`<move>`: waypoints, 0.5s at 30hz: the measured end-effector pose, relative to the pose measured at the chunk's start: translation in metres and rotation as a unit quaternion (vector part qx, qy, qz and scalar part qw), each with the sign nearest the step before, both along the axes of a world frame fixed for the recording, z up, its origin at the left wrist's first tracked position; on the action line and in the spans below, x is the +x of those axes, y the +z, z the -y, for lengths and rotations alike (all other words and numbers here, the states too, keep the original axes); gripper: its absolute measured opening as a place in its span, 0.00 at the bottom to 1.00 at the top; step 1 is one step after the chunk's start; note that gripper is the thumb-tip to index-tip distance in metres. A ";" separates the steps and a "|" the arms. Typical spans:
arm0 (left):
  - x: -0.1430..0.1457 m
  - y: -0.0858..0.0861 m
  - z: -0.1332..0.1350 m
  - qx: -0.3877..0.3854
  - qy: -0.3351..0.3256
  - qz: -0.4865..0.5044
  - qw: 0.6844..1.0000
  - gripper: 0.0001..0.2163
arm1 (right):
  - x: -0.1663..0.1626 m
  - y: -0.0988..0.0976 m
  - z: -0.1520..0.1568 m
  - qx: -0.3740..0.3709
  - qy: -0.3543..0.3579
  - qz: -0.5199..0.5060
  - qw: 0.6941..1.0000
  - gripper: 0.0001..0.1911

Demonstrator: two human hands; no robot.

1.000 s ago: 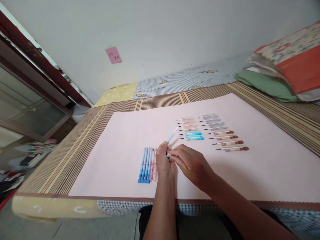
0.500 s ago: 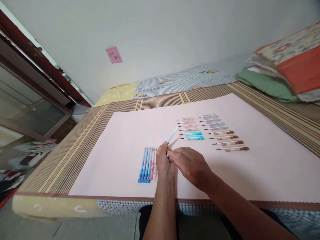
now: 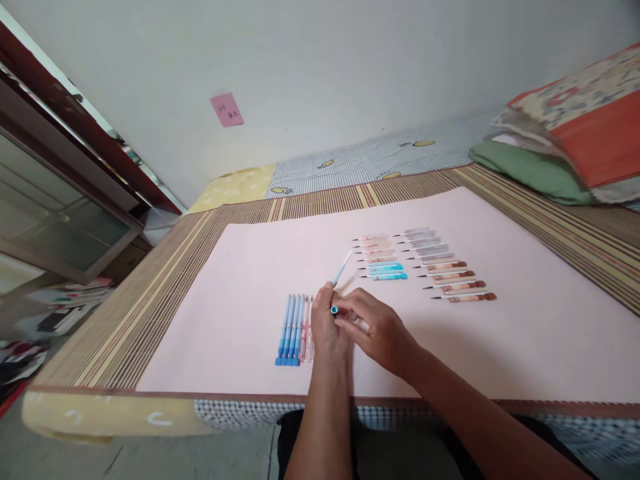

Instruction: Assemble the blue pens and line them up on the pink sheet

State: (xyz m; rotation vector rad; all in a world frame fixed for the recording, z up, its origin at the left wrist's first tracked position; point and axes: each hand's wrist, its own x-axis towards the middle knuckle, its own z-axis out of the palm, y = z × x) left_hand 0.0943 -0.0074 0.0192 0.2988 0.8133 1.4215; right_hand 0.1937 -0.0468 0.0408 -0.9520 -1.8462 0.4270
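Observation:
My left hand [image 3: 324,317] is closed around a light blue pen barrel [image 3: 342,268], whose white tapered end points up and away. Its round rear end [image 3: 335,310], teal inside, shows beside my left palm. My right hand [image 3: 383,327] has its thumb and fingers bent together right at that rear end; anything small between them is hidden. Left of my hands, blue pens [image 3: 290,333] lie in a neat row, with pink pens [image 3: 305,330] partly covered by my left hand. Bright turquoise pen parts [image 3: 390,271] lie beyond my right hand.
A pale pink sheet [image 3: 210,300] covers the striped mat [image 3: 100,327]. Farther right lie grey pen parts [image 3: 427,248], brown-ended pen parts [image 3: 465,287] and pinkish ones [image 3: 377,248], with thin dark-tipped refills. Folded cushions [image 3: 590,133] sit at the right; a pink note [image 3: 227,109] is on the wall.
My right fingers have shifted and spread slightly at the pen's rear end, so its round teal opening now shows. The left hand still holds the pen; the laid-out rows look unchanged.

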 end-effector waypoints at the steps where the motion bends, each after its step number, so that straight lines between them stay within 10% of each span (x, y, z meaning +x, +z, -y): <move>1: 0.000 0.000 0.000 0.006 0.001 0.009 1.000 0.21 | -0.001 -0.003 -0.001 -0.007 -0.002 -0.003 1.000 0.10; 15: -0.001 0.000 -0.003 0.027 0.005 0.014 1.000 0.13 | 0.000 0.000 0.002 -0.094 -0.031 -0.140 0.985 0.02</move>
